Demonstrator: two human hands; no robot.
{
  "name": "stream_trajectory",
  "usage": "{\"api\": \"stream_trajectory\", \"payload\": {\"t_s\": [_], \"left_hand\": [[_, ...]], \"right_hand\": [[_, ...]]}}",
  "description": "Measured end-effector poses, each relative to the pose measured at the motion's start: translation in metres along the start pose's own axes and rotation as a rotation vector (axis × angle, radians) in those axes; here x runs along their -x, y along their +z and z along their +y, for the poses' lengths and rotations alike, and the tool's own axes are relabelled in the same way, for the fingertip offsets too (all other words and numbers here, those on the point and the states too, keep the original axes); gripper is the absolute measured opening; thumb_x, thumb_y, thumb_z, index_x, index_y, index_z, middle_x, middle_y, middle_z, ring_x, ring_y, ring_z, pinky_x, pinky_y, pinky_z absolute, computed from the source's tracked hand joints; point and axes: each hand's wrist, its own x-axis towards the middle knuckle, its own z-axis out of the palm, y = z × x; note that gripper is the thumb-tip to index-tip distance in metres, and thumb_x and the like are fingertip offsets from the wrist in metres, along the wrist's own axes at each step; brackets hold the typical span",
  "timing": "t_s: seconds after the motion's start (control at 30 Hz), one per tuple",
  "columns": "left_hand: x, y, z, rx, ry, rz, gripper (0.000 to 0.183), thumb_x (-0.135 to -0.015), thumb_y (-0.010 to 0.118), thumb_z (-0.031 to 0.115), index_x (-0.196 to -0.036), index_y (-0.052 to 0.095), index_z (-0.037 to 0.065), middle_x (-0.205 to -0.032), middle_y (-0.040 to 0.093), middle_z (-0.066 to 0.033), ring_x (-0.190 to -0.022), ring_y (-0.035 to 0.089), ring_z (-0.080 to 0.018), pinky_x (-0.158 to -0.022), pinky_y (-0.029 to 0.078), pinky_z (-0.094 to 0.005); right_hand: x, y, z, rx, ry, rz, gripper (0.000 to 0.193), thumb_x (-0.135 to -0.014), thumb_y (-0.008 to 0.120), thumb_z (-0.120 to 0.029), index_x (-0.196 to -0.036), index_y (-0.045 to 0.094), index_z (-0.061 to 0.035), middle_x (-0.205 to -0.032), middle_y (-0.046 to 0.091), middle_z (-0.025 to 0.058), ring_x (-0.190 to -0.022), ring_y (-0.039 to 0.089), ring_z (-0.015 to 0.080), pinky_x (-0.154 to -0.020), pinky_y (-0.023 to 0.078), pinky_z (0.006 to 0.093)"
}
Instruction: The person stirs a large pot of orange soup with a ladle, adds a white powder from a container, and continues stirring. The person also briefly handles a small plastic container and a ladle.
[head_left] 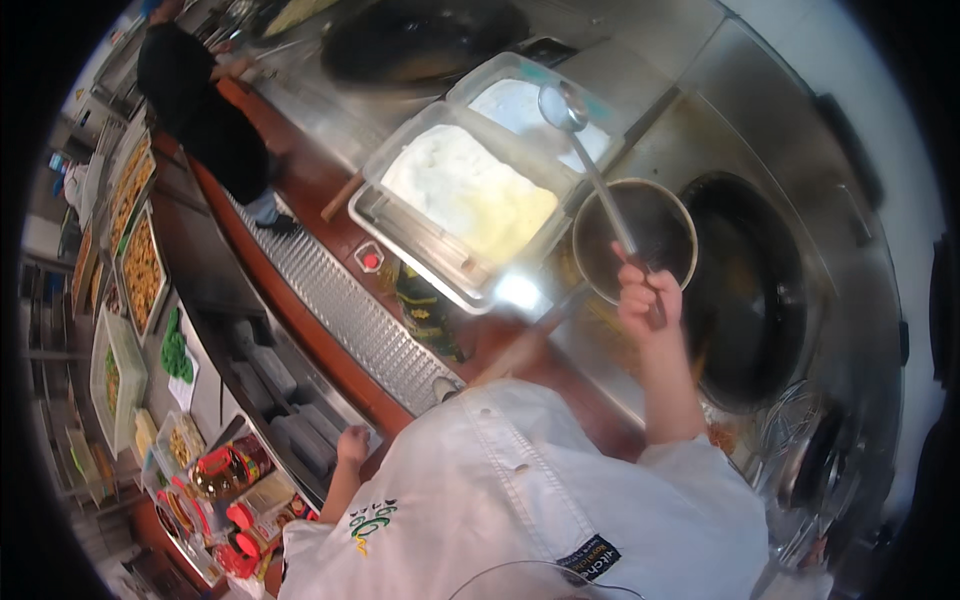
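Note:
My right hand (650,297) is wrapped round the dark handle of a metal ladle (607,195). The ladle points up and away, its round bowl over the far one of two clear plastic tubs. White powder (465,185) lies in the near tub (468,283), partly yellowish. More white stuff fills the far tub (490,68). Beneath the ladle's shaft is a round pot (692,228) with a pale rim, its inside dark. My left hand (352,443) hangs low by the edge of the left counter, fingers curled; whether anything is in them is hidden.
A large black wok (745,290) sits right of the pot, another wok (425,40) at the far end. Trays of food (143,270), jars (230,468) and a green cloth (175,345) line the left counter. A person in black (200,100) stands far left, beside a metal floor grate (330,300).

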Motion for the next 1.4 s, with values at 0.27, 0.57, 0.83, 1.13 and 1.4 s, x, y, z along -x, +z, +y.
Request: {"api": "stream_trajectory", "payload": {"t_s": [0.27, 0.57, 0.83, 1.13, 1.4], "left_hand": [[-0.009, 0.009, -0.021, -0.028, -0.001, 0.009, 0.029, -0.085, 0.063, 0.021, -0.104, 0.067, 0.001, -0.084, 0.07, -0.0133, -0.069, 0.067, -0.0211, -0.065, 0.053, -0.0346], [-0.001, 0.007, 0.002, -0.008, 0.013, 0.009, 0.027, -0.086, 0.063, 0.021, -0.106, 0.067, 0.003, -0.088, 0.07, -0.012, -0.072, 0.068, -0.0211, -0.066, 0.054, -0.0345], [-0.012, 0.023, -0.04, -0.116, -0.015, 0.001, 0.032, -0.085, 0.063, 0.027, -0.106, 0.067, 0.003, -0.099, 0.07, -0.017, -0.093, 0.068, -0.0299, -0.084, 0.052, -0.0389], [-0.012, 0.028, -0.048, -0.073, -0.068, -0.011, 0.031, -0.085, 0.063, 0.026, -0.106, 0.068, 0.005, -0.103, 0.07, -0.0165, -0.101, 0.066, -0.0311, -0.089, 0.05, -0.0395], [-0.001, 0.019, -0.009, -0.124, 0.008, -0.021, 0.033, -0.085, 0.061, 0.027, -0.107, 0.068, 0.004, -0.1, 0.07, -0.0178, -0.098, 0.066, -0.0323, -0.087, 0.051, -0.0405]], "right_hand": [[0.041, 0.043, 0.033, 0.495, 0.141, 0.336, 0.072, -0.075, 0.053, -0.002, -0.143, 0.03, 0.0057, -0.086, 0.056, 0.0141, -0.05, 0.051, 0.0152, -0.045, 0.043, 0.0264], [0.005, 0.044, 0.066, 1.3, 0.223, 0.525, 0.052, -0.071, 0.052, 0.002, -0.122, 0.053, -0.0003, -0.073, 0.054, 0.0006, -0.052, 0.049, 0.008, -0.045, 0.037, 0.0212], [0.027, 0.039, 0.064, 0.987, 0.403, 0.472, 0.057, -0.074, 0.051, 0.005, -0.131, 0.044, 0.0011, -0.075, 0.056, 0.0056, -0.053, 0.054, 0.0121, -0.048, 0.044, 0.0259], [0.051, 0.035, 0.062, 0.467, 0.279, 0.453, 0.068, -0.073, 0.05, 0.0, -0.14, 0.037, 0.0006, -0.082, 0.054, 0.0108, -0.049, 0.048, 0.0129, -0.043, 0.04, 0.0257], [0.013, 0.045, 0.035, 1.065, 0.3, 0.516, 0.05, -0.073, 0.052, 0.002, -0.123, 0.049, 0.0026, -0.072, 0.053, 0.0038, -0.05, 0.051, 0.011, -0.047, 0.043, 0.0244]]}}
